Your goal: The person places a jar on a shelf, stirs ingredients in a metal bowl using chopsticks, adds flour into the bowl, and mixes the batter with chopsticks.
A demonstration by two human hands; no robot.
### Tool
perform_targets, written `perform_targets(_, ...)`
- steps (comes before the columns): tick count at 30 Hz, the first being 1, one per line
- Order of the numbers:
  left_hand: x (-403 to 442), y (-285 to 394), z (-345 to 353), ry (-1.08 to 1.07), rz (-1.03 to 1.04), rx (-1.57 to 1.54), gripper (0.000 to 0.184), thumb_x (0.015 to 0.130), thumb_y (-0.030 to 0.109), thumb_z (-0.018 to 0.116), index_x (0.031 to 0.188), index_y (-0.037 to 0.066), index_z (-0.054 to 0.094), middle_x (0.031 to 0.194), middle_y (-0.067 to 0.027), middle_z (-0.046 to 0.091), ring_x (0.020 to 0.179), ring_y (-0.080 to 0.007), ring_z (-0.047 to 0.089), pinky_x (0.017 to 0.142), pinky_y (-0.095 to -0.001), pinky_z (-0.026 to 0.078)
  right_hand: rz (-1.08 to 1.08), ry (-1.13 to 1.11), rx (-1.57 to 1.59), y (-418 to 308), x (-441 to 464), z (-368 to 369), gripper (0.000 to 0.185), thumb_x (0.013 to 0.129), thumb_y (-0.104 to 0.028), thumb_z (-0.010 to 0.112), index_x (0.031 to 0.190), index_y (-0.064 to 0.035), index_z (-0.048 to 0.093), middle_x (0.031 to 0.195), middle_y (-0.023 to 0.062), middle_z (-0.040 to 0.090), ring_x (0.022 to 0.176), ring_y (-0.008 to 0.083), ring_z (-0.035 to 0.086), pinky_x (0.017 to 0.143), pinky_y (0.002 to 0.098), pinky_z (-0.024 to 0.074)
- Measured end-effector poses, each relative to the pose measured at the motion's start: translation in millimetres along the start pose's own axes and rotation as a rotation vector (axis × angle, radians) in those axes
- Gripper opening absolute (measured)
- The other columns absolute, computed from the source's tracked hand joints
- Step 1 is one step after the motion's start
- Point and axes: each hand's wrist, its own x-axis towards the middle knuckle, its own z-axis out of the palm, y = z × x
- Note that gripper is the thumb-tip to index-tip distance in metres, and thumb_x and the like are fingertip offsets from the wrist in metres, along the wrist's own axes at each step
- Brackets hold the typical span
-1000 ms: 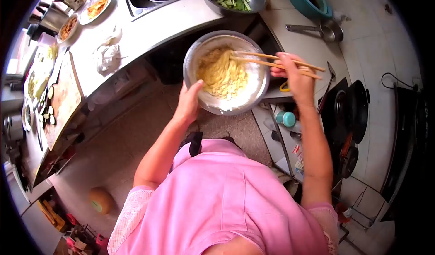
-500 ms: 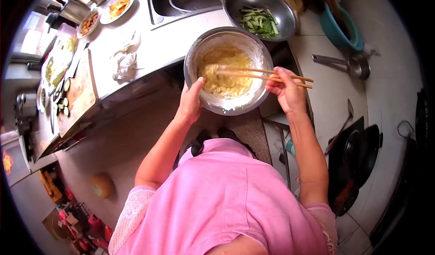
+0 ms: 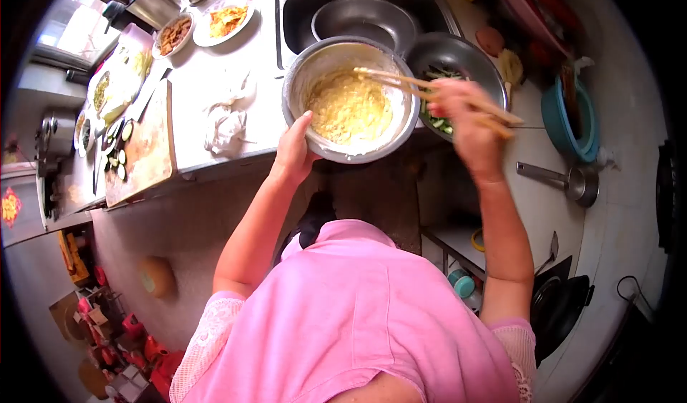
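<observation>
My left hand (image 3: 293,149) grips the near left rim of a metal mixing bowl (image 3: 411,120), thumb over the edge. Inside lies a lumpy yellow batter (image 3: 351,109), with white flour smeared on the wall. A pair of wooden chopsticks (image 3: 408,82) is held in my right hand (image 3: 469,127), which is blurred by motion. Their tips are at the bowl's far right inner side, above the batter. Partly behind my right hand stands a metal bowl of cut green vegetables (image 3: 476,66).
A sink (image 3: 297,16) with a metal basin (image 3: 365,20) lies beyond. To the left are a cutting board (image 3: 154,142) with vegetable slices, a crumpled white bag (image 3: 225,124) and two plates of food (image 3: 229,20). On the right sit a teal tub (image 3: 565,127) and a small saucepan (image 3: 580,185).
The chopsticks have swung from the left of the batter up to the far right side. My right hand has moved right, and the view has shifted, with the mixing bowl slightly higher.
</observation>
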Motion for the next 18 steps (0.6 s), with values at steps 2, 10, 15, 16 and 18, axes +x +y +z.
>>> perform_targets(2,24,16,-2,-0.029,-0.039,-0.021,0.044,0.084,0.025,0.044,0.119,-0.001,0.037,0.109,-0.0147,0.052,0.094,-0.0241,0.055,0.075,-0.0393,0.048,-0.460,-0.266,-0.327,15,15,33,0.008,0.078,-0.004,0.055,0.081,0.0007,0.060,0.070,0.0073,0.057,0.064,0.0158,0.055,0.057,0.0265,0.0445)
perform_targets(10,105,70,-12,-0.063,0.050,-0.033,0.039,0.084,0.020,0.044,0.116,-0.002,0.038,0.106,-0.0169,0.052,0.089,-0.0269,0.058,0.070,-0.0422,0.051,-0.787,-0.234,-0.631,32,112,87,0.008,0.074,-0.004,0.053,0.079,-0.0033,0.058,0.073,0.0100,0.057,0.068,0.0225,0.055,0.058,0.0298,0.0454)
perform_targets(15,167,98,-23,-0.248,-0.084,-0.093,0.046,0.087,0.027,0.035,0.121,-0.004,0.032,0.115,-0.0204,0.046,0.100,-0.0303,0.052,0.083,-0.0437,0.045,-0.532,-0.595,-0.786,36,115,123,0.048,0.061,-0.017,0.067,0.105,-0.0065,0.050,0.106,0.0111,0.049,0.104,0.0284,0.044,0.090,0.0446,0.0329)
perform_targets(16,178,101,-21,-0.225,-0.096,-0.096,0.045,0.087,0.026,0.034,0.121,-0.004,0.033,0.115,-0.0206,0.047,0.102,-0.0305,0.051,0.086,-0.0448,0.043,-0.514,-0.629,-0.863,40,123,121,0.053,0.062,-0.015,0.066,0.111,-0.0069,0.047,0.114,0.0121,0.045,0.110,0.0299,0.039,0.094,0.0484,0.0283)
perform_targets(18,205,107,-22,-0.199,-0.121,-0.142,0.045,0.086,0.025,0.036,0.120,-0.005,0.033,0.115,-0.0207,0.046,0.100,-0.0297,0.052,0.083,-0.0439,0.045,-0.584,-0.653,-0.997,50,149,112,0.056,0.064,-0.014,0.064,0.115,-0.0071,0.044,0.118,0.0125,0.042,0.113,0.0304,0.037,0.095,0.0492,0.0268)
